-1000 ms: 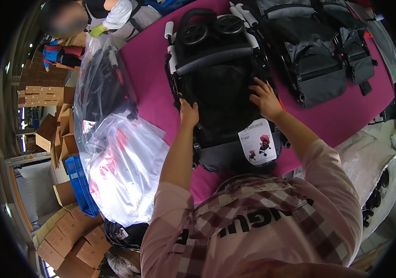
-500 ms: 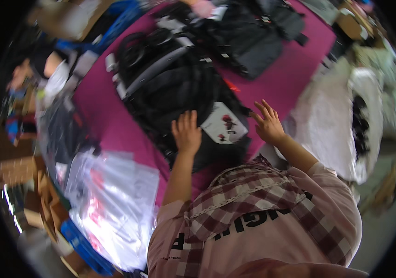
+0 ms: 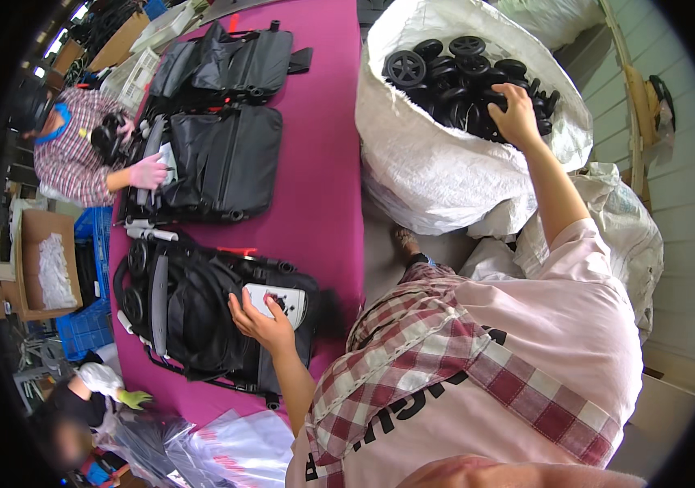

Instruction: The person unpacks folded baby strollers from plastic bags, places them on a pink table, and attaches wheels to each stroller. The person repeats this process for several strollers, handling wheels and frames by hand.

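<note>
A folded black stroller point(image 3: 193, 317) lies on the pink-covered table, with a white printed booklet point(image 3: 292, 302) on its near right part. My left hand point(image 3: 266, 327) rests at the booklet's left edge, fingers stretched out and slightly apart. To the right, my right hand point(image 3: 518, 122) reaches into a big white woven sack point(image 3: 421, 179) filled with black wheels point(image 3: 469, 67). Its fingers are bent and apart over the wheels, touching or just above them; no wheel is visibly gripped.
Across the table, a co-worker in pink gloves point(image 3: 149, 172) works at another folded stroller point(image 3: 238, 159); a further one point(image 3: 230, 61) lies beyond. Clear plastic bags point(image 3: 242, 447) cover the near left corner. A green-gloved hand point(image 3: 133, 398) is beside them. More white sacks point(image 3: 608, 236) stand at right.
My view has swung right, bringing the wheel sack into sight. My right hand has left the stroller's side and moved out over the wheels. The left hand stays on the stroller, now at the booklet.
</note>
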Available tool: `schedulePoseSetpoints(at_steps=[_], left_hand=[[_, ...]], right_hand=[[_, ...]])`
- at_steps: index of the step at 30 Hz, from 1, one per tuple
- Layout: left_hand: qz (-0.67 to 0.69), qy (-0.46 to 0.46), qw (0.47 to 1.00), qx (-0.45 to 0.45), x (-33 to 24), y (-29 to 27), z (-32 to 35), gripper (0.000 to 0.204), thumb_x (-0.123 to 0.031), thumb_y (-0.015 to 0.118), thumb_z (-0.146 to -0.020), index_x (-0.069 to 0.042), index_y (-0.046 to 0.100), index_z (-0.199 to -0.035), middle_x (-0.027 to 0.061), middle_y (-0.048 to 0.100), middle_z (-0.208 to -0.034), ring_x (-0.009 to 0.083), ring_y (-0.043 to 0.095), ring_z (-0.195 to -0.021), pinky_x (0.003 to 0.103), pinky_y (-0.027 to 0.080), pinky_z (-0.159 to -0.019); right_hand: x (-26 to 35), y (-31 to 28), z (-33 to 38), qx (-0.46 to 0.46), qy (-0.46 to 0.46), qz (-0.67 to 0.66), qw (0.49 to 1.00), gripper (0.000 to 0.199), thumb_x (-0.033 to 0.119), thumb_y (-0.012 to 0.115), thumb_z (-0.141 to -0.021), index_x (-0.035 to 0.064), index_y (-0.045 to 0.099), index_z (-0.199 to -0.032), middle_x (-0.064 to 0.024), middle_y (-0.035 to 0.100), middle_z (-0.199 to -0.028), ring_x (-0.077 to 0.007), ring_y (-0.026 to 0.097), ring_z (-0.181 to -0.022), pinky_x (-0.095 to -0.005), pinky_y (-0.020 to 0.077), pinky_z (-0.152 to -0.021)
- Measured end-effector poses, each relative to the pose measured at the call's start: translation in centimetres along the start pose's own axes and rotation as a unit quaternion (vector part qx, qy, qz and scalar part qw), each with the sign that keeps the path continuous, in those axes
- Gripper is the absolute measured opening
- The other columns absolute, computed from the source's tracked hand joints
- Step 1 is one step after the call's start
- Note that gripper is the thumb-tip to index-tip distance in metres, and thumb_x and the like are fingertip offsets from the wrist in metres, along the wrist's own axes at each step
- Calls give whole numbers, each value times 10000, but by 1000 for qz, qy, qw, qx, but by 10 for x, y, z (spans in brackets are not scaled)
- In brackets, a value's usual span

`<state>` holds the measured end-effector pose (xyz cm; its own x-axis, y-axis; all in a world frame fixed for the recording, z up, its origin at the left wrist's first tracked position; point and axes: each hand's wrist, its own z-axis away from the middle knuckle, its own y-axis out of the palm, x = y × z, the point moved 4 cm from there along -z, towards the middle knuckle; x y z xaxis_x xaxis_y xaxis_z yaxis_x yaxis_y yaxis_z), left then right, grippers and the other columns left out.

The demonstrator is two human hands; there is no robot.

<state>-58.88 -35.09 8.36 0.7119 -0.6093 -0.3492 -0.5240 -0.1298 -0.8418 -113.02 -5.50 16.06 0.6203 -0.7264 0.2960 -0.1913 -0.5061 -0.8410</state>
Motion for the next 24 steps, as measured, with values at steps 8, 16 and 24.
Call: schedulePoseSetpoints(at_steps=[8,16,24], left_hand=[[16,-22,990,139,-115,60,-50,492,-171,598,-866,-6,474,-1312,253,347,-1420,428,316,-1322,519,261,-1086],[-24,-70,972,224,-161,79,-60,477,-153,623,-852,-1,495,-1286,244,347,-1423,417,340,-1299,488,274,-1082],[-7,-51,973,227,-182,104,-80,462,-149,625,-853,-26,505,-1282,239,347,-1424,423,340,-1293,487,277,-1077]], right_hand=[[-176,175,-50,268,181,-12,946,514,370,690,-784,103,585,-1211,-177,578,-1210,-350,557,-1129,-407,459,-961],[-140,317,84,447,335,-98,824,1002,444,747,-740,10,204,-1462,-274,538,-1267,-381,533,-1191,-400,437,-1008],[-168,348,52,383,377,-52,842,596,355,717,-784,189,506,-1317,-175,434,-1363,-375,442,-1242,-447,409,-1021]])
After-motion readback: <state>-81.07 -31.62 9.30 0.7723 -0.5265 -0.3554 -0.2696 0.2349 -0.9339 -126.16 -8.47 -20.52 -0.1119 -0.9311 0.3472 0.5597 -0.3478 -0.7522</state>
